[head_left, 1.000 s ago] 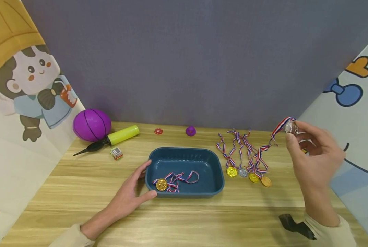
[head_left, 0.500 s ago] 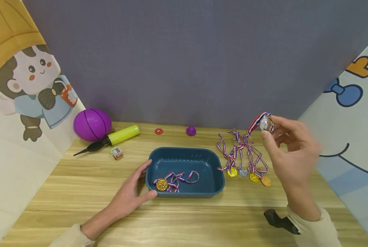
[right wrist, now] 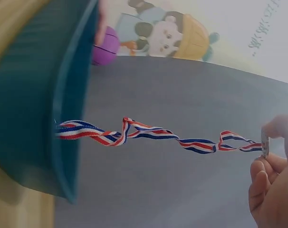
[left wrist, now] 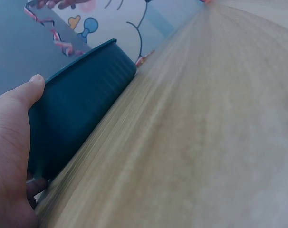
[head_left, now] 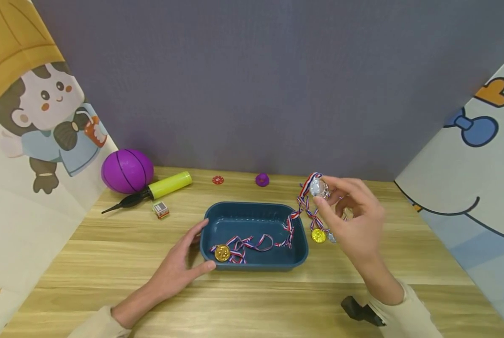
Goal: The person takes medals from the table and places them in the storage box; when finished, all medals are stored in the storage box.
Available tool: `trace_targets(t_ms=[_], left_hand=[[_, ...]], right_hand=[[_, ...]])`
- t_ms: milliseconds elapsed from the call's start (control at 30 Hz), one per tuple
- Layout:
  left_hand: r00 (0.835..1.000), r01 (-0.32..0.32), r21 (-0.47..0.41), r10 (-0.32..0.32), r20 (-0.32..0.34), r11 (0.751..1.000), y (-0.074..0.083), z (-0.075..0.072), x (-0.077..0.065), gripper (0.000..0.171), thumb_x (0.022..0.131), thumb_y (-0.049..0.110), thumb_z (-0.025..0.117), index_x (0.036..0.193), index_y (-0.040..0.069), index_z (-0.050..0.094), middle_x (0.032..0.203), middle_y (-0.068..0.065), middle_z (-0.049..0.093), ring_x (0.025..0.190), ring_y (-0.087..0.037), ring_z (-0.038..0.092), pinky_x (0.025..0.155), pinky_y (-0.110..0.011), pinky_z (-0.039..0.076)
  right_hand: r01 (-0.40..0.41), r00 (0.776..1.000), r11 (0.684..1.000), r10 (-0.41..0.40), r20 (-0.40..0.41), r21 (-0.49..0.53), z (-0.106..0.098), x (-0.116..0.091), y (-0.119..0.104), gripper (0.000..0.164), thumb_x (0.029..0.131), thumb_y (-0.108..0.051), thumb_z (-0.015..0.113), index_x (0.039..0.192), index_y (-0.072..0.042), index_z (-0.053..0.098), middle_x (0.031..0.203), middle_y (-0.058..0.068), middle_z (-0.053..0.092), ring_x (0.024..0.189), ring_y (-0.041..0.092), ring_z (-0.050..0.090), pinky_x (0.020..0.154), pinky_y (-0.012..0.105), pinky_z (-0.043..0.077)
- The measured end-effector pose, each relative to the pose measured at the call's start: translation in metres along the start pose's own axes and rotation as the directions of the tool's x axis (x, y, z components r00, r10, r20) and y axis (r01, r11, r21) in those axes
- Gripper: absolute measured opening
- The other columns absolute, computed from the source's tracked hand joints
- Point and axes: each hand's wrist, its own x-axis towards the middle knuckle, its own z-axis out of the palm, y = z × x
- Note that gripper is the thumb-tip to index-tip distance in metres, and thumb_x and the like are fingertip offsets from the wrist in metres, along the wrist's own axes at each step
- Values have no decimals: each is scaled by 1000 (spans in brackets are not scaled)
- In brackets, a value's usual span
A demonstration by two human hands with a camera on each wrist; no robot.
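Note:
My right hand pinches a silver medal between thumb and fingertips, above and right of a dark teal plastic basin. The medal's red, white and blue ribbon hangs down over the basin's right side, its lower end inside. At the basin's left end, my left hand grips the wall, thumb at the near corner and fingers at the far one. A gold medal with its ribbon lies inside. Right of the basin lies another gold medal; my right hand mostly hides the medals beside it.
Toward the back left of the wooden table are a purple ball, a yellow hand pump and a small box-like item. A red chip and a purple ring-like thing lie near the grey back wall.
My right hand has carried the silver medal leftward from the right side, its ribbon trailing across the other medals and now into the basin. The left hand stays at the basin.

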Motion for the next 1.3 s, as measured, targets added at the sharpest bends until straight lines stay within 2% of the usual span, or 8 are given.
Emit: trace_targets(t_ms=[100, 233, 333, 467, 667, 933, 1133, 1300], left_hand=[[1000, -4, 0, 4, -1, 1000, 0, 0, 0, 100, 95, 30, 90, 176, 26, 31, 162, -18, 57, 141, -39, 62, 120, -74, 41], [1000, -7, -2, 7, -3, 1000, 1, 0, 0, 101, 94, 29, 90, 176, 26, 31, 161, -17, 58, 140, -38, 62, 120, -73, 42], [1000, -7, -1, 7, -4, 1000, 1, 0, -1, 101, 94, 28, 90, 176, 26, 31, 161, -17, 58, 140, -37, 62, 120, -73, 42], [1000, -5, 3, 5, -4, 1000, 1, 0, -1, 101, 94, 28, 90, 176, 26, 31, 161, -16, 57, 140, -37, 62, 119, -73, 42], [1000, -7, -1, 7, -4, 1000, 0, 0, 0, 101, 94, 27, 90, 176, 27, 31, 162, -15, 57, 140, -36, 63, 120, -73, 42], [1000, -6, -5, 6, -5, 1000, 0, -1, -1, 100, 94, 28, 89, 176, 28, 31, 160, -15, 58, 139, -36, 62, 120, -73, 42], [1000, -5, -5, 5, -5, 1000, 0, -1, -1, 100, 95, 29, 89, 176, 26, 31, 161, -15, 58, 139, -36, 62, 120, -73, 42], [1000, -10, -3, 10, -4, 1000, 0, 0, -1, 100, 94, 29, 89, 176, 25, 31, 160, -15, 59, 139, -37, 63, 120, -73, 42]], right_hand=[[-17, 998, 1000, 17, 56, -9, 6, -11, 8, 43, 77, 19, 86, 117, 5, 82, 100, 8, 71, 74, 11, 61, 55, 13, 46], [-21, 990, 999, 25, 139, -33, 15, -25, 19, 41, 79, 14, 90, 117, -1, 84, 102, 9, 68, 73, 15, 60, 53, 15, 45], [-7, 981, 999, 15, 193, -46, 24, -33, 24, 41, 80, 10, 91, 117, -5, 85, 102, 5, 66, 71, 11, 57, 49, 17, 43], [17, 969, 998, -3, 248, -55, 36, -43, 29, 43, 79, 9, 92, 118, -7, 85, 102, 8, 66, 69, 11, 55, 48, 19, 40], [-17, 945, 996, 45, 324, -88, 47, -56, 37, 39, 82, 0, 94, 118, -10, 86, 99, 4, 65, 63, 13, 51, 49, 20, 39], [-104, 882, 987, 147, 448, -120, 60, -66, 39, 34, 88, -8, 94, 120, -14, 85, 102, 3, 69, 69, 8, 53, 49, 23, 40], [-79, 844, 981, 159, 513, -175, 70, -69, 33, 34, 88, -15, 96, 121, -15, 86, 104, -4, 70, 69, 9, 57, 51, 20, 38], [-96, 804, 982, 173, 569, -162, 79, -71, 31, 33, 89, -14, 95, 121, -13, 85, 103, -2, 71, 70, 5, 55, 58, 22, 42]])
